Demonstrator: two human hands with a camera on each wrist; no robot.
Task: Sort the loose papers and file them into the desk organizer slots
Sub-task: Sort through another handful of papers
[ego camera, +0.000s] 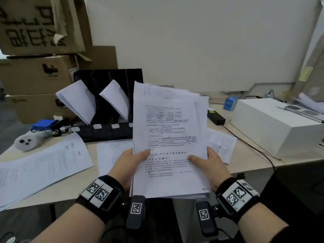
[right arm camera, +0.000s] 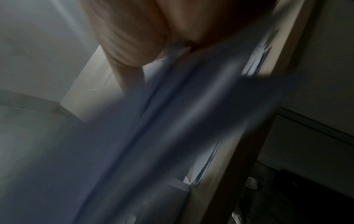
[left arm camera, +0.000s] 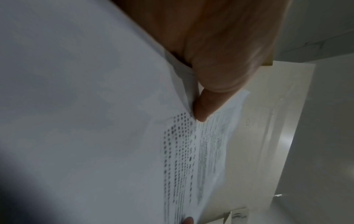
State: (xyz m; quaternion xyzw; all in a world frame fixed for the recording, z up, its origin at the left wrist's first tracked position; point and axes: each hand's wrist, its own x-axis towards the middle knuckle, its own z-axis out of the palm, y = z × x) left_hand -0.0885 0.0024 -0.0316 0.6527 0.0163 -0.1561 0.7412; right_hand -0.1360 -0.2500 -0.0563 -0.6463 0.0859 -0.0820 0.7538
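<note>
An office: desk (ego camera: 73,186) strewn with printed sheets (ego camera: 43,165); black file organizer (ego camera: 108,130); stacked cardboard boxes (ego camera: 35,74).

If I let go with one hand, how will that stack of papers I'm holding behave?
The stack of papers would likely sag and fan: its sheets are loose and already offset at the top right edge. The left hand and right hand hold only its lower corners, so single sheets may slide out. It looks thick enough to feel fairly heavy one-handed.

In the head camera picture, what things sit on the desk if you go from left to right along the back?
Grey controller → black desk organizer with papers in its slots → stack of papers held up by left hand and right hand → small blue box → big white box.
</note>
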